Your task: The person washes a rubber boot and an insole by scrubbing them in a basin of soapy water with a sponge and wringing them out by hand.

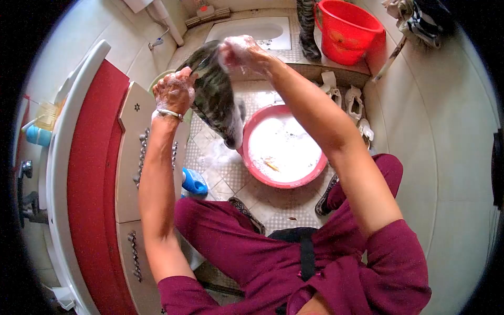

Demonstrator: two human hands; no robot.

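A dark, patterned wet cloth (214,89) hangs between my two hands, its lower end beside the left rim of the basin. My left hand (175,93), soapy and with a bracelet at the wrist, is closed on the cloth's left edge. Foam covers my right hand (242,54), which grips the top of the cloth higher up. The pink basin (287,184) on the floor holds white suds, with a small yellowish-brown thing floating near its front.
A blue bottle (195,181) stands by the cabinet (149,210) at left. Behind are a squat toilet (251,30), a tall boot (308,31) and a red bucket (347,37). Pale shoes (354,103) line the right wall.
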